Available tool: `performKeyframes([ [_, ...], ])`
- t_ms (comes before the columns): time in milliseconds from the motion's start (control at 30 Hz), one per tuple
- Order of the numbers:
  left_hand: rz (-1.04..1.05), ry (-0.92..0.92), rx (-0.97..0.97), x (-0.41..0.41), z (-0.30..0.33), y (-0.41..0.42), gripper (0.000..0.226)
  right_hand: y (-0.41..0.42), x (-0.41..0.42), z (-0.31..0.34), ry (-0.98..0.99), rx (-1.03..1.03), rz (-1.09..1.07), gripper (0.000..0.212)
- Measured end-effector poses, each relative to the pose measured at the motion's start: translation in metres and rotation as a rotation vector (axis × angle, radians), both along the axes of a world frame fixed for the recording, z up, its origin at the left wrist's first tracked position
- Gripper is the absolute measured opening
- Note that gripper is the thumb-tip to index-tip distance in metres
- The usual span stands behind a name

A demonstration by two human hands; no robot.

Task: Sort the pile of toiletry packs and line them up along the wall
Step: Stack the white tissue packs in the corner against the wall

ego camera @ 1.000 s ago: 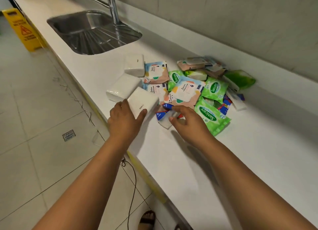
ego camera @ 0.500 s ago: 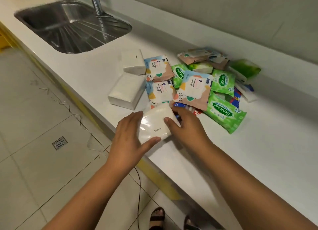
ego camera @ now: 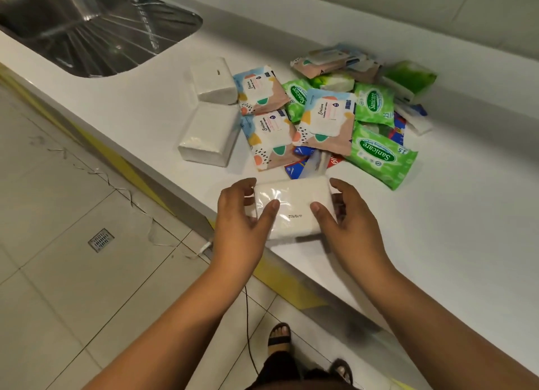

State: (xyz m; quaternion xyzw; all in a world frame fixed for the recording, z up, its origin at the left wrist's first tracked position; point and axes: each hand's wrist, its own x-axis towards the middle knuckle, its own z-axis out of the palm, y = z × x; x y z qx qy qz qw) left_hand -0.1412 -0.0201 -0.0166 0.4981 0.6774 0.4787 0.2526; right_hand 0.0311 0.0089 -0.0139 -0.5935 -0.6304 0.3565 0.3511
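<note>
Your left hand and right hand grip a white tissue pack from either end, thumbs pressed on top (a date is printed there), above the counter edge, near the pile. The sink holds nothing visible.

A white countertop carries two white tissue packs beside a heap of wipe packs.
</note>
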Motion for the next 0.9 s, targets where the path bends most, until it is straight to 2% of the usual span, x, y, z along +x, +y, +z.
performKeyframes([
  [133,-0.043,-0.01,-0.005,0.014,0.003,-0.009,0.041,-0.017,0.015,-0.001,0.007,0.019,-0.046,0.05],
  [367,-0.129,-0.085,-0.048,0.062,0.002,-0.035,0.047,-0.053,0.068,0.0,0.0,-0.004,-0.134,0.028],
  [600,-0.237,-0.093,-0.081,0.129,-0.001,-0.051,0.047,-0.086,0.139,0.001,-0.012,-0.001,-0.219,0.028],
  [733,-0.304,-0.107,-0.098,0.176,0.002,-0.057,0.049,-0.104,0.185,0.002,0.061,-0.035,-0.322,0.022],
  [900,-0.367,-0.106,-0.119,0.236,0.009,-0.065,0.049,-0.121,0.241,-0.002,0.187,-0.07,-0.446,0.032],
])
